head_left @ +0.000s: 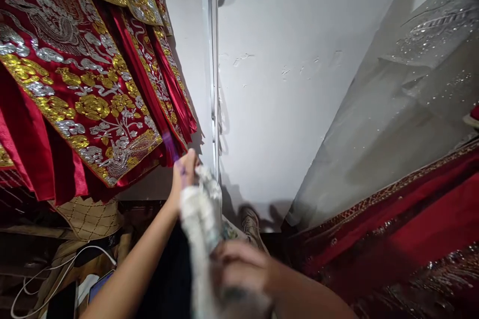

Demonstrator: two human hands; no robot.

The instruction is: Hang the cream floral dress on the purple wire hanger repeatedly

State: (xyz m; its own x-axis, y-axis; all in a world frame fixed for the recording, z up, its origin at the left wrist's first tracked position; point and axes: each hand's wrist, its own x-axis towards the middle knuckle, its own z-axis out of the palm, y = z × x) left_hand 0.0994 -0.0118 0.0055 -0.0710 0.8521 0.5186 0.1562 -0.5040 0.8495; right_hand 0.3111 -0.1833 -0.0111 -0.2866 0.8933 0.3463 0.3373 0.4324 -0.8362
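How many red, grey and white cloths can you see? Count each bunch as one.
Red: 2, the hanging embroidered bunch and the red cloth at lower right
Grey: 1, the sparkly grey cloth
White: 1, the white cloth gripped by the left hand and right hand
Total: 4

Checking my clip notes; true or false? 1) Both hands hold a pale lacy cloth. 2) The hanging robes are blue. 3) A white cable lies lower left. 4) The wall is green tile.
1. True: left hand and right hand both grip the pale lacy cloth.
2. False: the hanging robes are red with gold and silver embroidery.
3. True: the white cable curls there.
4. False: the wall is plain white.
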